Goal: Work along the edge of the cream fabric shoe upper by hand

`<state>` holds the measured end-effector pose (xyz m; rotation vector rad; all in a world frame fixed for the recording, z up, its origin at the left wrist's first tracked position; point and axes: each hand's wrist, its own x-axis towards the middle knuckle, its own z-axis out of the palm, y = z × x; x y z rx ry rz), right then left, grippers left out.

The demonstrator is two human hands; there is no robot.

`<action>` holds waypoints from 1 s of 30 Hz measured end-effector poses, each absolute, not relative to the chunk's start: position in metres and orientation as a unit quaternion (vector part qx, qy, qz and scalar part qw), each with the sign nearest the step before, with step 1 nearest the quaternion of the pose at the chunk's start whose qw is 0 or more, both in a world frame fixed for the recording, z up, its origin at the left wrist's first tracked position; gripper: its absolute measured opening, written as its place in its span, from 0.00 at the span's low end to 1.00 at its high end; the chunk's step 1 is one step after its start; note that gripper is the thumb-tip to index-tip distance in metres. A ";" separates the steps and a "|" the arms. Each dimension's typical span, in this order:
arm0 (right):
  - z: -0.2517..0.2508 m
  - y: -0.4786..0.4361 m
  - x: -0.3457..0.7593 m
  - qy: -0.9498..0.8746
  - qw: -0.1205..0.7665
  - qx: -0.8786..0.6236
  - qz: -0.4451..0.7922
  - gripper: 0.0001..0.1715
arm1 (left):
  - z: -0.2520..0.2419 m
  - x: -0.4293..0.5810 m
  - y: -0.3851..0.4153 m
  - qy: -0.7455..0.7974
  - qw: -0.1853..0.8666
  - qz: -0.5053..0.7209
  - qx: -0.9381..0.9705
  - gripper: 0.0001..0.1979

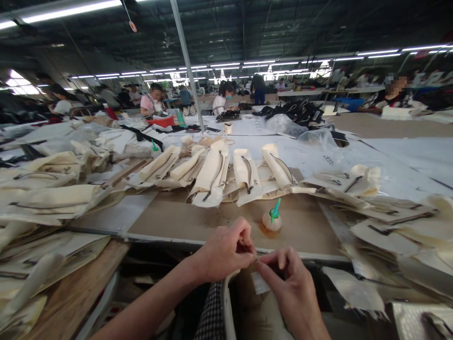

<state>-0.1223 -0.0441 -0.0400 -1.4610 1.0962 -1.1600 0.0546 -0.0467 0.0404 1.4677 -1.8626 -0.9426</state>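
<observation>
My left hand is pinched closed just over the table's front edge. My right hand meets it fingertip to fingertip, thumb and fingers also pinched. Whatever lies between the fingertips is too small to make out. Behind the hands stands a squat bottle with a green nozzle and amber liquid at its base. Further back, several cream fabric pieces with dark zippers, one of them a wide piece, lie in a row. Below the hands is an open container with a pale rim.
Stacks of cream zippered pieces lie on the left and on the right. Brown board covers the table front. A metal pole rises beyond the row. A red basin and black material sit further back, where other people work.
</observation>
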 end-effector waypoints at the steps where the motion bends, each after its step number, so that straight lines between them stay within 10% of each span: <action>1: -0.041 -0.046 -0.123 0.441 0.496 -0.582 -0.470 0.25 | 0.042 0.054 -0.047 -0.693 0.289 -0.369 0.548 0.15; 8: -0.017 -0.056 -0.150 0.366 0.560 -0.659 -0.343 0.19 | 0.049 0.053 -0.048 -0.684 0.285 -0.394 0.543 0.14; 18: -0.018 -0.052 -0.139 0.299 0.091 -0.907 -0.283 0.18 | 0.049 0.050 -0.047 -0.686 0.287 -0.383 0.548 0.13; 30: -0.024 -0.049 -0.130 0.327 0.302 -0.841 -0.308 0.14 | 0.051 0.052 -0.041 -0.693 0.285 -0.350 0.562 0.08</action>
